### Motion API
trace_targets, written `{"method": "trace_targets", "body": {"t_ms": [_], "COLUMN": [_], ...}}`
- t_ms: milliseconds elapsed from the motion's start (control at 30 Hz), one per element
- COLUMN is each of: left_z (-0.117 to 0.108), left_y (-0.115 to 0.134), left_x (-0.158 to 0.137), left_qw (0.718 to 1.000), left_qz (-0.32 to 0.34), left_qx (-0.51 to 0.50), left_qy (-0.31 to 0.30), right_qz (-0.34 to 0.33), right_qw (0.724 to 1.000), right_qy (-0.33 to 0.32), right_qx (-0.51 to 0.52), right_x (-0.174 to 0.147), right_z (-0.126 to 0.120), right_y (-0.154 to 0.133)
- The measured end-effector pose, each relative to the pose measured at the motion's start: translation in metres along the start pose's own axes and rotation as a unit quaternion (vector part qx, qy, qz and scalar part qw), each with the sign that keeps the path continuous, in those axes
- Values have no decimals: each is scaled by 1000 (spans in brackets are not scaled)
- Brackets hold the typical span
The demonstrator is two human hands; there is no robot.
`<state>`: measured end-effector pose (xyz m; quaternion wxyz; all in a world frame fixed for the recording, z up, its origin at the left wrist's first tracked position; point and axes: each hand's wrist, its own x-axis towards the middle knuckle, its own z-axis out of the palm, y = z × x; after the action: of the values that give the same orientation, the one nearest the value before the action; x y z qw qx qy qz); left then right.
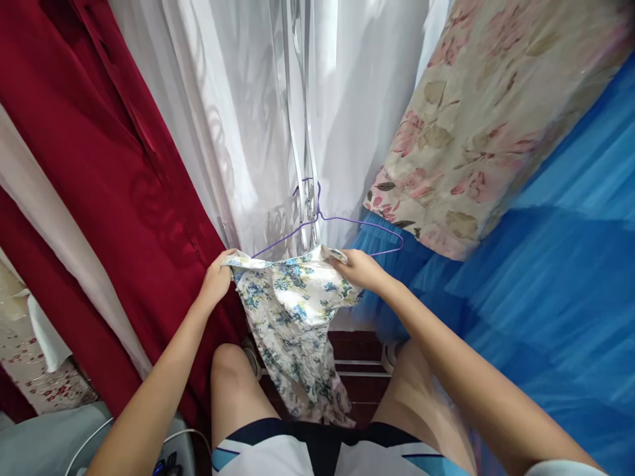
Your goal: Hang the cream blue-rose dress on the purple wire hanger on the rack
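Note:
A white garment with a blue and yellow floral print (pixel 297 311) hangs down between my knees, its top edge stretched between both hands. My left hand (pixel 218 277) is closed on the left end of that edge. At the other end, my right hand (pixel 360 268) pinches the fabric. A purple hanger (pixel 364 225) is suspended by its hook from white metal bars (pixel 302 132) just behind the garment. Its right arm shows bare, while part of its lower bar is hidden by the cloth. Whether the garment is on the hanger, I cannot tell.
Dark red curtains (pixel 133 198) hang at left and white sheer curtains (pixel 238 99) behind. To the right are a beige floral cloth (pixel 446 145) and blue tulle (pixel 546 297). At lower left sits a grey container (pixel 186 443) with a white cord (pixel 89 439) nearby.

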<state>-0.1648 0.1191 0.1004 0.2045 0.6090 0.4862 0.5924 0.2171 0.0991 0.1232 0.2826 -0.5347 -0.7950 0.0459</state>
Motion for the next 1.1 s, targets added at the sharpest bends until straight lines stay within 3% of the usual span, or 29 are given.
{"method": "trace_targets", "body": {"t_ms": [200, 400, 500, 600, 833, 1100], "left_z": [43, 76, 79, 75, 71, 66], "left_y": [51, 84, 88, 85, 82, 78], "left_x": [32, 25, 9, -7, -22, -24], "left_qw": [997, 989, 981, 979, 980, 978], "left_qz": [-24, 88, 134, 150, 160, 149], "left_qx": [-75, 60, 127, 129, 100, 138], "left_qy": [-27, -98, -66, -40, -63, -42], "right_qz": [3, 9, 15, 13, 26, 98], "right_qw": [1000, 999, 999, 996, 969, 971], "right_qy": [21, 33, 47, 68, 178, 123], "right_qx": [-14, -15, 12, 49, 167, 181], "right_x": [-21, -42, -52, -66, -82, -57], "right_z": [8, 16, 14, 5, -33, -56], "right_y": [-12, -29, -30, -27, -3, 64]}}
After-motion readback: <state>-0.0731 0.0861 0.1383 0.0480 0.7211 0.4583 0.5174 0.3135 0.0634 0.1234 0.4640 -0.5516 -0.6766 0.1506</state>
